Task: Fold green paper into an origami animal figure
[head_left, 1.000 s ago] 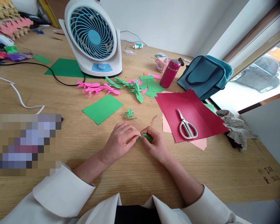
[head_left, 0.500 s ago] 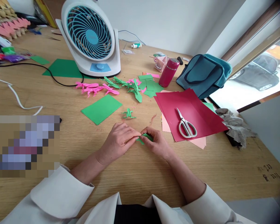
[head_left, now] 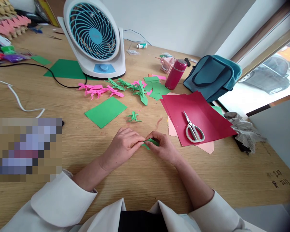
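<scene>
A small piece of green paper (head_left: 146, 146) is pinched between my two hands just above the wooden table, and fingers cover most of it. My left hand (head_left: 125, 143) grips its left end with thumb and fingertips pressed together. At the other end, my right hand (head_left: 162, 146) closes thumb and forefinger on the paper. A small folded green paper figure (head_left: 134, 116) stands just beyond my hands. To its left lies a flat green paper sheet (head_left: 105, 111). Farther back are pink folded figures (head_left: 96, 90) and green folded figures (head_left: 140, 91).
Silver scissors (head_left: 194, 130) lie on red paper sheets (head_left: 176, 109) at the right. A white and blue fan (head_left: 103, 69) stands at the back, beside a red bottle (head_left: 176, 74) and a teal bag (head_left: 211, 77). A black cord (head_left: 53, 76) crosses the left side.
The view has shifted very slightly. Both hands keep nearly the same pose on the green paper, and nothing else has visibly moved.
</scene>
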`<action>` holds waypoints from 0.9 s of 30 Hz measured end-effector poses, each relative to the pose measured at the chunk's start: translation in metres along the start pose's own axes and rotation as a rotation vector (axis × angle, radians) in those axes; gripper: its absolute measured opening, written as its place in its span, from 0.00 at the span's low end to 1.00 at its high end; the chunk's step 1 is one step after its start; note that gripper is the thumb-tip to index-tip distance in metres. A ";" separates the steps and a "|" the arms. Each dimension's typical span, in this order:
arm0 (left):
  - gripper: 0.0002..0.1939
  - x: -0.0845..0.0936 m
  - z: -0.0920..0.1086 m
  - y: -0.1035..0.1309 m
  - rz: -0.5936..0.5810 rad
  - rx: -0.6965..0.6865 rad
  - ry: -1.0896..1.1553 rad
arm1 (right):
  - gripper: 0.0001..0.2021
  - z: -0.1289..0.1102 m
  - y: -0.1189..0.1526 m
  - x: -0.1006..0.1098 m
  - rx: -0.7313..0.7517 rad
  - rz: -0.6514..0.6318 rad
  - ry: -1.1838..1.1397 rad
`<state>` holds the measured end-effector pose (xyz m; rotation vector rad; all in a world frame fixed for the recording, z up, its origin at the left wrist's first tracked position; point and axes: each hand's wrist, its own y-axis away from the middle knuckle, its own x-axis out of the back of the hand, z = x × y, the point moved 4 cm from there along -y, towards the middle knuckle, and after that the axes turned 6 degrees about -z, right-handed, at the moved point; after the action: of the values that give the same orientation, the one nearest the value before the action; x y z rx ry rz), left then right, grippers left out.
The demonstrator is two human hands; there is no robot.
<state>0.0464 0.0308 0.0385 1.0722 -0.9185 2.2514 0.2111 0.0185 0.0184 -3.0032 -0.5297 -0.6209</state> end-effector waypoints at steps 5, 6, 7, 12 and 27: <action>0.04 -0.001 0.000 0.001 -0.010 0.030 0.006 | 0.05 0.002 0.000 0.001 0.005 -0.005 0.018; 0.04 -0.001 0.000 0.001 -0.011 0.033 0.005 | 0.05 0.003 0.000 0.001 0.008 -0.008 0.022; 0.04 -0.001 0.000 0.001 -0.012 0.036 0.004 | 0.05 0.002 0.000 0.001 0.012 -0.011 0.027; 0.03 -0.002 0.002 0.002 -0.013 0.048 -0.019 | 0.05 0.001 0.000 0.001 0.020 -0.009 0.054; 0.06 -0.004 -0.004 0.000 -0.019 0.174 0.168 | 0.03 -0.007 0.002 0.001 0.152 -0.001 0.134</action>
<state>0.0464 0.0326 0.0338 0.9421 -0.6507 2.3977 0.2099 0.0160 0.0253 -2.7962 -0.5439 -0.7393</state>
